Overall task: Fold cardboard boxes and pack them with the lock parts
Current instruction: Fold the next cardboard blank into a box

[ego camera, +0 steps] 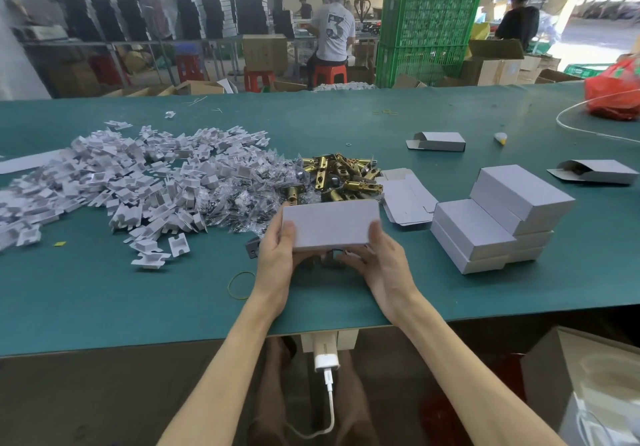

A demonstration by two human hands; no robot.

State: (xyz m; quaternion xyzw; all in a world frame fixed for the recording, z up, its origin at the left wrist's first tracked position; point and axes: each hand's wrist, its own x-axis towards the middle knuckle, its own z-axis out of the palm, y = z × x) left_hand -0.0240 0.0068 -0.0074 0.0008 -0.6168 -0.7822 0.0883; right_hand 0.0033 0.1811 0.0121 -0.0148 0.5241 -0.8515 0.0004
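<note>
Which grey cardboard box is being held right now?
The box gripped at both ends by the left hand and right hand; the others lie on the table.

**A:** what's sitting on that green table [346,126] right now?

**B:** loads of white inserts [121,175] sprawling across the left, brass latches [343,177] piling up mid-table beside flat box blanks [405,199], closed boxes [498,217] stacking on the right, a yellow rubber band [231,281] lying near the front edge.
</note>
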